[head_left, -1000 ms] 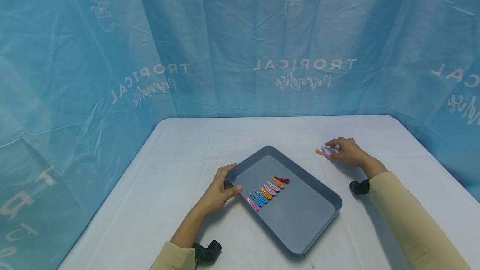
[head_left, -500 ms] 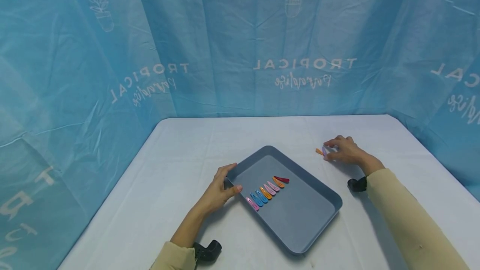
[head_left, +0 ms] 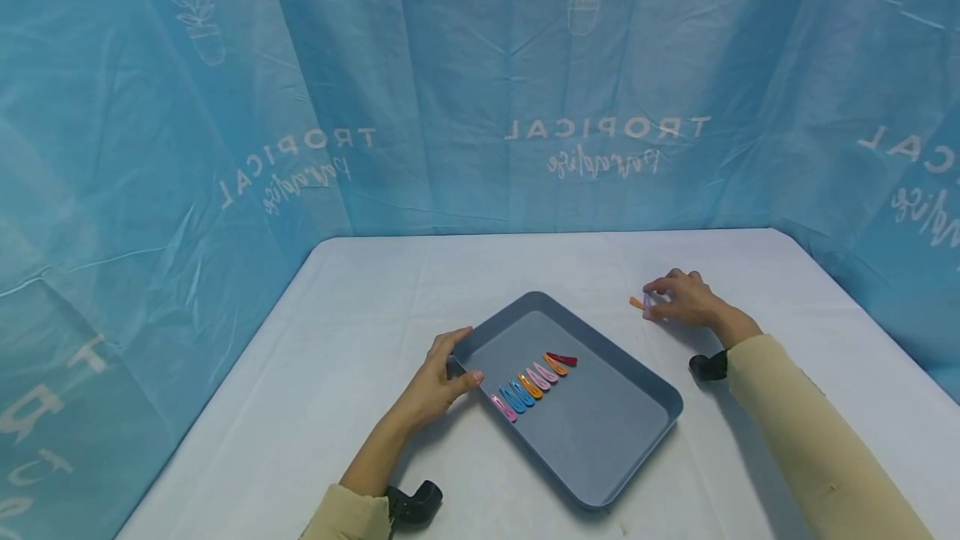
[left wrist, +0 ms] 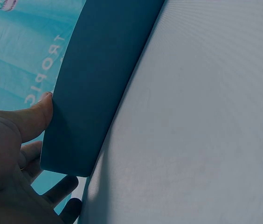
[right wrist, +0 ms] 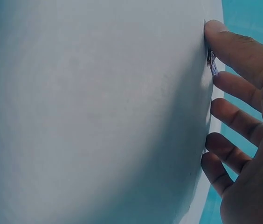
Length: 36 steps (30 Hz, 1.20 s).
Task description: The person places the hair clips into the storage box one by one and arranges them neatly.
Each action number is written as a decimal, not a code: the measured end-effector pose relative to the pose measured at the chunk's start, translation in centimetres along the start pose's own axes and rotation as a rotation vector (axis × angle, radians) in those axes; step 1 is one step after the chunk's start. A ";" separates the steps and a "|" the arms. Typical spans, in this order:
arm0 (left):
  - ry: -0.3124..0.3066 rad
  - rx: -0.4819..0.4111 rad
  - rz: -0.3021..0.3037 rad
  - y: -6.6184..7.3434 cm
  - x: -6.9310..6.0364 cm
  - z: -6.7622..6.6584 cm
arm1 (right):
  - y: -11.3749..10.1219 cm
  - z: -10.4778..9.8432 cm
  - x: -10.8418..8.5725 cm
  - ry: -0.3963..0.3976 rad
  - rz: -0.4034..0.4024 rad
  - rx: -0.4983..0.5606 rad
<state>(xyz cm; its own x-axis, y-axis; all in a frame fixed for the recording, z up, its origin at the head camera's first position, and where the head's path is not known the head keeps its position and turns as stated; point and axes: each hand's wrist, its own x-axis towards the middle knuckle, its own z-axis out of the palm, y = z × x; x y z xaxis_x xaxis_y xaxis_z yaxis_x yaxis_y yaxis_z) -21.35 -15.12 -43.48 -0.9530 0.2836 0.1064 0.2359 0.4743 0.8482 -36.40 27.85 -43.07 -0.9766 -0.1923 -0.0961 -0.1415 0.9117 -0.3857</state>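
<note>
A grey rectangular tray (head_left: 600, 448) lies turned at an angle on the white table. My left hand (head_left: 431, 390) grips its left corner, thumb over the rim; in the left wrist view the thumb meets the tray wall. Snap hair clips lie in a slanting row inside: a pink clip (head_left: 503, 408), blue clips (head_left: 513, 398), orange and light pink ones, and a dark red clip (head_left: 562, 359) at the far end. Right of the tray, my right hand (head_left: 692, 301) pinches a lavender hair clip (head_left: 647, 301) between thumb and index finger at the tabletop. An orange hair clip (head_left: 637, 303) lies just left of it.
White cloth covers the table (head_left: 390, 298). Blue printed curtains (head_left: 450, 90) hang behind and along both sides. Each wrist carries a black camera mount, such as the left mount (head_left: 416, 504), close to the tabletop.
My right hand has shifted slightly left, and the lavender clip, slanted before, now stands more upright between thumb and finger. The left hand and tray have stayed put.
</note>
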 end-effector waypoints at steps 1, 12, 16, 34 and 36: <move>-0.001 0.000 0.001 0.0 0.0 0.0 | 0.0 0.0 0.0 0.000 0.000 0.002; 0.003 0.001 -0.005 0.1 0.0 0.0 | 0.0 0.0 -0.2 -0.007 0.023 0.046; 0.004 -0.006 -0.004 0.2 -0.1 0.0 | -0.1 -0.1 -0.6 -0.007 0.000 0.066; 0.017 0.002 -0.010 0.0 0.0 0.1 | -2.4 -1.4 -3.1 0.086 -0.257 0.109; 0.019 0.005 -0.011 0.0 0.0 0.1 | -3.1 -1.7 -3.4 0.091 -0.279 0.107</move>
<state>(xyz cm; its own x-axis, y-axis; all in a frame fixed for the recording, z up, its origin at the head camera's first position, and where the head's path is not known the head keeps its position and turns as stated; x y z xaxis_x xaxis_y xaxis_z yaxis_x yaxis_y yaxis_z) -21.36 -15.03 -43.58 -0.9590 0.2626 0.1068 0.2262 0.4814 0.8468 -32.87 26.30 -40.03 -0.9136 -0.3920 0.1081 -0.3932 0.7839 -0.4805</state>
